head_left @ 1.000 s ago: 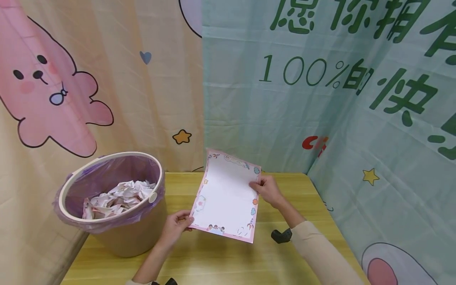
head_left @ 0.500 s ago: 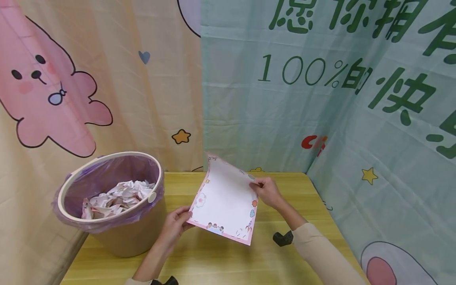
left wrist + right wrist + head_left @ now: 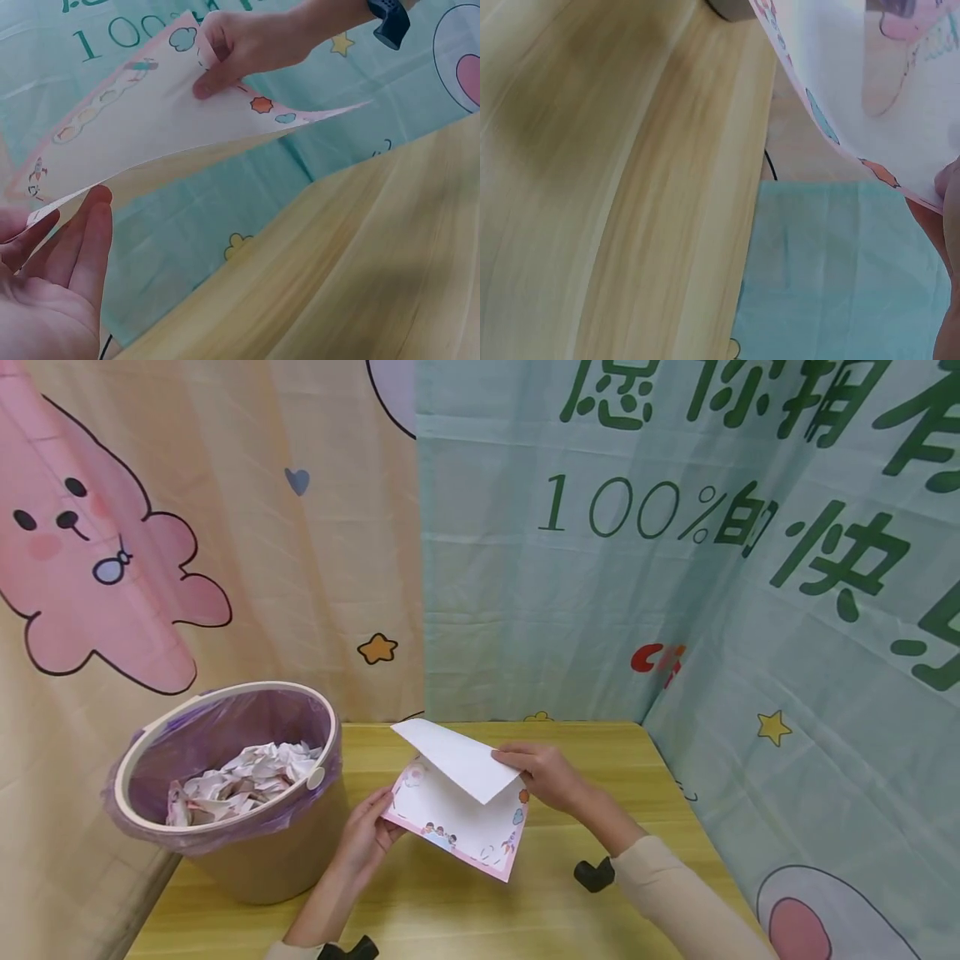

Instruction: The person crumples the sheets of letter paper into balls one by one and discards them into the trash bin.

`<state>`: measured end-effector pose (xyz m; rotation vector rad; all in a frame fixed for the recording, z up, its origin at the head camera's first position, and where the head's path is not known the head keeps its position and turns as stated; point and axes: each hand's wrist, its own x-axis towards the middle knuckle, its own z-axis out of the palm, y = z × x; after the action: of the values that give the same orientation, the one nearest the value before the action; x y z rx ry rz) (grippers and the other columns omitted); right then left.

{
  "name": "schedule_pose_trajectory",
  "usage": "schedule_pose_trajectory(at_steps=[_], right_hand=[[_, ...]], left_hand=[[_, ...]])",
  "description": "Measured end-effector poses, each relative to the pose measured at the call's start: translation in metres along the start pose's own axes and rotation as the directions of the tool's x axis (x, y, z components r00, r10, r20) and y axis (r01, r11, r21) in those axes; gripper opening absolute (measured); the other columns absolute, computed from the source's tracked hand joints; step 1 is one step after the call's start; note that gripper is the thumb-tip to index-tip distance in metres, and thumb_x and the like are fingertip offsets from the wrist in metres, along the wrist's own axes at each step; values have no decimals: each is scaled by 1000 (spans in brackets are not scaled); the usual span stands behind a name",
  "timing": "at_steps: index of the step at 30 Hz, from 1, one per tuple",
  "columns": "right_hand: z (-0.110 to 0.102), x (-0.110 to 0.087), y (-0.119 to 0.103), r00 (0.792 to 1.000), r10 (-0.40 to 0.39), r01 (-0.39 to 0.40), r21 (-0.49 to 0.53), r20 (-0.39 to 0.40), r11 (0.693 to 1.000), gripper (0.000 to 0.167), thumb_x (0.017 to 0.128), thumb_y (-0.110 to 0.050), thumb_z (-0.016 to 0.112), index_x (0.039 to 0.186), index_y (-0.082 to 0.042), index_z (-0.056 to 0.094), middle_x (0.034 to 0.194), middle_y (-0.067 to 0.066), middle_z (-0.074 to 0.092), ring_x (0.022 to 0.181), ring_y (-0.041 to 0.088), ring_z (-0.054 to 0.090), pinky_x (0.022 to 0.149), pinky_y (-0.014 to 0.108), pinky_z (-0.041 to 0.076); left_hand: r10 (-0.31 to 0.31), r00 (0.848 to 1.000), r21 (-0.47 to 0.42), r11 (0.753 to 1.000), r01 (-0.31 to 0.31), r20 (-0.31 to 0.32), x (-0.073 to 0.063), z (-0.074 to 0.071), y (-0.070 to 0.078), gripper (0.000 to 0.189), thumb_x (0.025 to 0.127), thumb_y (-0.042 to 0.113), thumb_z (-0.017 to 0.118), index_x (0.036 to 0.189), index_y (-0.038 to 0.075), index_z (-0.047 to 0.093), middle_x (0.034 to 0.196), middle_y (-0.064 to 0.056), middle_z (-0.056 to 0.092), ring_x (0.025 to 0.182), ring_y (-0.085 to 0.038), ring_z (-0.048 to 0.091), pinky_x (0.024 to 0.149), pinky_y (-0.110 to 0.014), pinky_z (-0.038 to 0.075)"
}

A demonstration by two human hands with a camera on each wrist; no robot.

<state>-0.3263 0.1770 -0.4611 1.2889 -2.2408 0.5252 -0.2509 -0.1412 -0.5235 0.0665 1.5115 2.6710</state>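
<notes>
A sheet of paper (image 3: 457,827) with a pink border and small cartoon prints is held above the table by both hands. Its far part folds over toward me, showing the plain white back. My left hand (image 3: 367,835) pinches the sheet's left edge between thumb and fingers. On the right edge, my right hand (image 3: 551,777) grips the paper where it bends over. The left wrist view shows the right thumb lying on the printed face of the sheet (image 3: 150,105). Only a small part of the right hand (image 3: 951,210) appears in the right wrist view.
A beige bin (image 3: 262,860) lined with a purple bag (image 3: 225,714) stands on the left of the wooden table (image 3: 600,927). Crumpled papers (image 3: 247,781) lie inside it. Printed curtains (image 3: 495,610) hang behind the table and along its right side.
The sheet's far edge has bent over toward me and down, hiding the upper printed face. The right hand has turned with it; the left hand keeps its hold, slightly shifted left.
</notes>
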Motion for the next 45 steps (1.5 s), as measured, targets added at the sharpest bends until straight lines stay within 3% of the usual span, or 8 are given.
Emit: schedule_pose_trajectory(at_steps=[4,10,20,25,28,30,38,45], right_hand=[[-4,1,-12,993,-42,47,-40,109,998,57,80,12,83,131,-9,72,121,15,71,96,26,73,71,23,59],[-4,3,-22,980,-88,103,-74,179,992,68,74,8,89,136,-12,69,126,14,68,103,26,69,73,21,57],[-4,5,-29,953,-228,275,-251,200,928,76,63,-5,100,133,-10,69,126,12,69,108,27,69,87,32,59],[-4,9,-39,927,-282,359,-365,248,859,60,76,-11,94,132,-13,71,126,9,68,105,23,68,75,29,61],[-3,10,-46,918,-270,373,-399,291,838,55,82,-10,89,133,-16,70,129,8,66,106,21,66,68,27,60],[-2,9,-49,913,-261,379,-413,315,828,56,82,-11,89,134,-17,70,131,7,64,107,20,65,66,26,60],[1,7,-52,897,-291,420,-440,333,794,49,86,-11,84,132,-23,72,129,6,66,106,22,65,64,26,59],[3,4,-53,897,-304,425,-432,322,796,51,85,-13,86,132,-25,72,131,3,67,107,22,64,61,25,58]], left_hand=[[-1,1000,-65,998,2,25,-1,1,1,41,114,17,37,138,-14,49,110,-12,71,95,-20,72,84,-31,59],[-2,984,-172,984,34,178,-4,-1,2,44,115,34,32,115,13,71,108,-2,72,99,-13,67,88,-27,55],[78,913,-311,949,55,401,-1,-2,0,54,115,36,15,137,18,61,130,2,65,116,-13,59,98,-31,46],[141,863,-402,913,77,486,0,0,-3,54,115,32,13,145,14,54,138,-4,61,123,-18,57,105,-35,45],[140,848,-376,924,74,511,1,3,-4,52,115,31,13,146,17,52,136,-2,61,121,-18,57,104,-35,45],[122,863,-346,936,64,490,1,7,-4,48,115,29,16,144,19,53,132,0,62,118,-15,57,102,-33,46],[35,970,-239,971,24,240,1,20,-4,27,115,19,35,141,14,43,118,1,64,104,-12,63,89,-27,51],[64,993,-166,985,-46,101,6,25,-5,31,111,7,44,142,4,41,120,-4,68,105,-15,69,89,-29,57]])
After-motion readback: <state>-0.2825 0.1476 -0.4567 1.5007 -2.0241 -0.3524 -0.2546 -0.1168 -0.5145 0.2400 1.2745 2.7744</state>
